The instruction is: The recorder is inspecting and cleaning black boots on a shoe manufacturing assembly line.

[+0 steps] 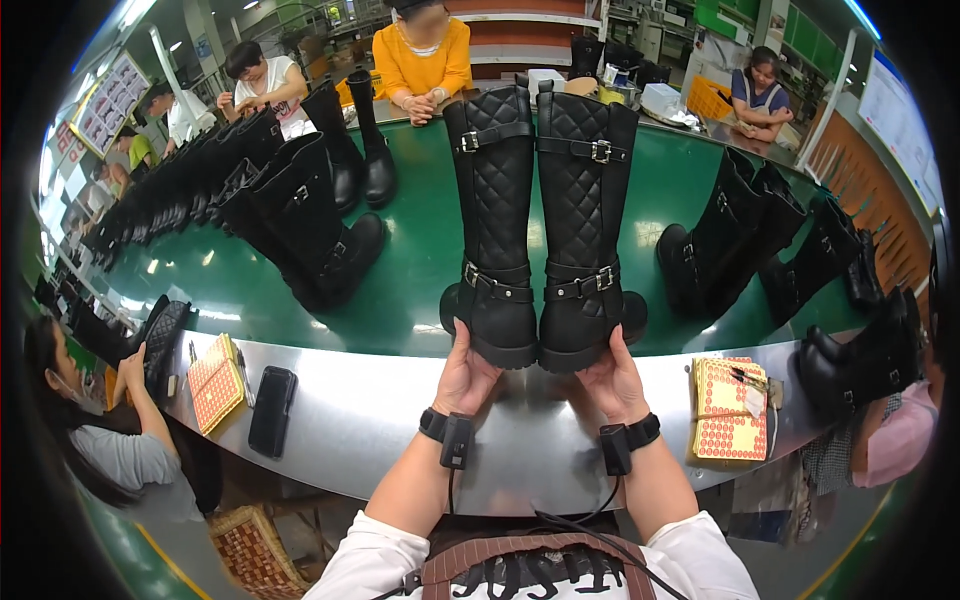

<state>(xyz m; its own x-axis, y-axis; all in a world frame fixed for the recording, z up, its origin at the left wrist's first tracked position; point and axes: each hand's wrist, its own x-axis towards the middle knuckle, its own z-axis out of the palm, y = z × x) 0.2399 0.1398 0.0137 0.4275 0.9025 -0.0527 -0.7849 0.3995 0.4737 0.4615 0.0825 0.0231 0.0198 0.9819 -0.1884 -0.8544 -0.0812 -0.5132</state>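
Two tall black boots stand side by side in front of me, their quilted shafts and buckled straps facing me. My left hand (468,372) grips the left boot (497,200) low at its heel and sole, thumb up along the side. In the same way my right hand (612,375) is closed round the heel of the right boot (585,200). The heels touch or nearly touch at the middle. Fingers under the soles are mostly hidden. Both wrists wear a black strap with a small box and a cable.
Black boots (305,225) stand left on the green table (420,250), more boots (725,235) right. On the metal edge (540,450) lie a black phone (272,411), a card stack (216,385) and another card stack (730,410). Co-workers sit at both sides; one in orange (440,60) stands opposite.
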